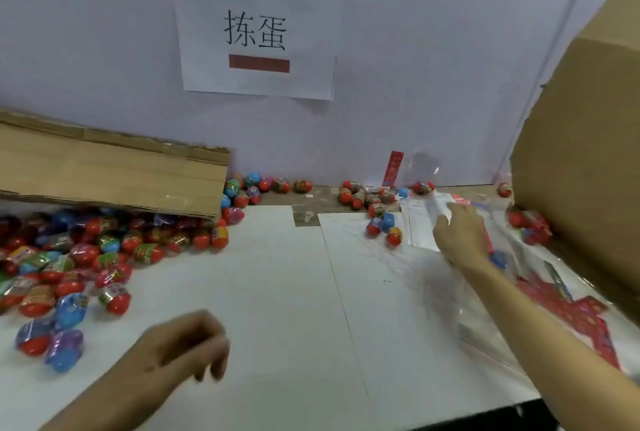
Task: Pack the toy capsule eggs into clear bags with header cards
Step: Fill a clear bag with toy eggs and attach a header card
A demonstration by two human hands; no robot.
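Observation:
A big heap of foil-wrapped capsule eggs [79, 257], mostly red with blue and purple ones, covers the left of the white table [277, 292]. Three eggs [386, 228] lie in a small cluster right of centre, and several more line the back wall. My right hand [460, 233] reaches out over a stack of clear bags [420, 219] and touches the top one; whether it grips a bag I cannot tell. Red header cards [568, 309] lie under clear plastic at the right. My left hand [187, 344] hovers low near the front, fingers loosely curled, holding nothing.
A flattened cardboard flap [110, 171] leans over the egg heap at the left. A tall cardboard box [588, 153] stands at the right edge. A paper sign [256, 32] hangs on the back wall. One red card [393, 169] leans upright against the wall.

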